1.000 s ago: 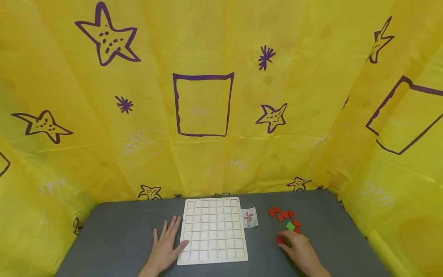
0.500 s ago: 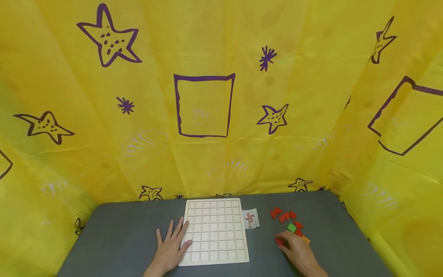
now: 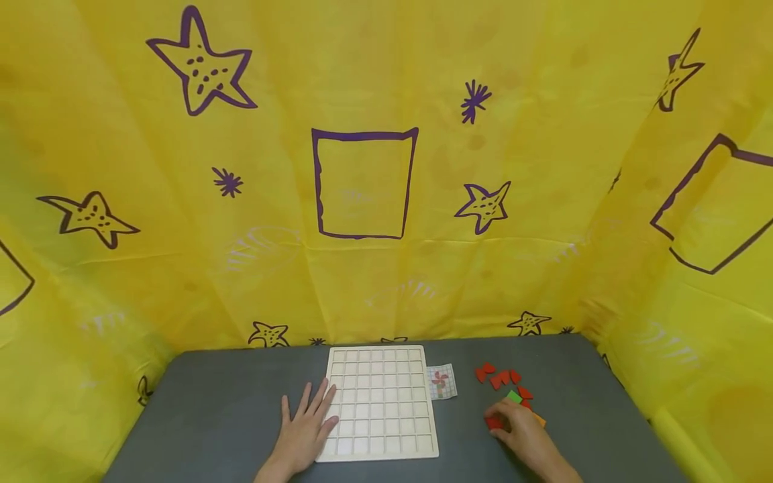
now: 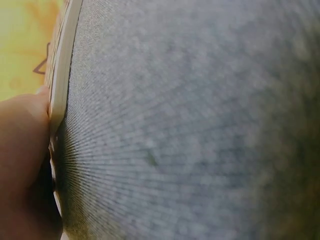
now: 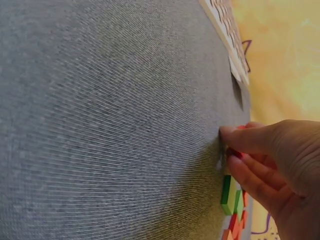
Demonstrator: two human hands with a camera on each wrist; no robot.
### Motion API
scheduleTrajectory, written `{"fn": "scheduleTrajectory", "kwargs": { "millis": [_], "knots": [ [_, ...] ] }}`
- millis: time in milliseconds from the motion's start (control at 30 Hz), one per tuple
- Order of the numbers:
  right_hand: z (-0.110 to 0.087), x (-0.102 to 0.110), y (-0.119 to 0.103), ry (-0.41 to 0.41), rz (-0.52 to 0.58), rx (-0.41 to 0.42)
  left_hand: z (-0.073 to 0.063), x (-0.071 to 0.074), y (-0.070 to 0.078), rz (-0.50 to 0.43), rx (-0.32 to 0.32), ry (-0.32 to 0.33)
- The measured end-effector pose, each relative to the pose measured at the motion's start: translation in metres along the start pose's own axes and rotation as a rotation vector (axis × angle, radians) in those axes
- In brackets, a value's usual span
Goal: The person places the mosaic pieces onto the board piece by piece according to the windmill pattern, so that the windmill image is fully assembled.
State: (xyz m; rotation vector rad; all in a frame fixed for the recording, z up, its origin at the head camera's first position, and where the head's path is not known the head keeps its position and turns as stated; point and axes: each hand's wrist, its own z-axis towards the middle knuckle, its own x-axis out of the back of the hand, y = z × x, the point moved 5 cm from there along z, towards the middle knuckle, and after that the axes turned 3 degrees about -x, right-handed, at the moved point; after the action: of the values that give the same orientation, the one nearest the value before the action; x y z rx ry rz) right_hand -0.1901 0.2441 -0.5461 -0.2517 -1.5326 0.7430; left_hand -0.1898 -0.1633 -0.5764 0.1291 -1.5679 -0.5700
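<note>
My left hand (image 3: 304,426) lies with spread fingers at the left edge of a pale grid board (image 3: 380,402), its fingertips and thumb over the rim. In the left wrist view, part of that hand (image 4: 22,150) shows beside the board's side. To the right of the board, my right hand (image 3: 524,429) pinches a red piece (image 3: 493,422) between thumb and fingers, low over the table. Much of the red piece (image 5: 235,153) is covered by the fingers in the right wrist view. Just beyond the hand lies a green square block (image 3: 514,397).
Several red pieces (image 3: 501,379) lie scattered behind the right hand, and an orange piece (image 3: 540,420) shows beside it. A small gridded card with a pinwheel picture (image 3: 442,382) sits against the board's right side. Yellow patterned cloth (image 3: 362,288) closes off the grey table's (image 3: 229,389) back and sides.
My left hand has shifted from beside the board so that its fingertips lie over its left rim. The right hand stays among the pieces, and more of the red piece shows at its fingertips.
</note>
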Motion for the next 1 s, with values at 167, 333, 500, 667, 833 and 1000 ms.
{"fn": "scheduleTrajectory", "kwargs": {
  "millis": [167,333,500,667,833,1000],
  "knots": [
    [0.000,0.000,0.002,-0.052,0.049,-0.019,0.000,-0.001,0.000,0.004,0.001,0.005],
    [0.000,0.000,0.002,-0.010,0.078,-0.017,0.000,-0.003,-0.001,-0.003,0.004,0.004],
    [0.002,0.002,-0.001,0.073,0.141,-0.026,0.000,-0.004,-0.001,-0.014,0.002,0.010],
    [0.005,0.008,-0.008,0.161,0.183,0.019,-0.001,-0.005,-0.002,-0.023,-0.013,0.044],
    [0.011,0.010,-0.007,0.179,0.195,-0.040,-0.001,-0.005,-0.002,-0.012,-0.041,0.077],
    [0.018,0.014,-0.008,0.206,0.191,-0.094,0.000,-0.003,-0.001,0.007,-0.024,0.064]
  ]
}}
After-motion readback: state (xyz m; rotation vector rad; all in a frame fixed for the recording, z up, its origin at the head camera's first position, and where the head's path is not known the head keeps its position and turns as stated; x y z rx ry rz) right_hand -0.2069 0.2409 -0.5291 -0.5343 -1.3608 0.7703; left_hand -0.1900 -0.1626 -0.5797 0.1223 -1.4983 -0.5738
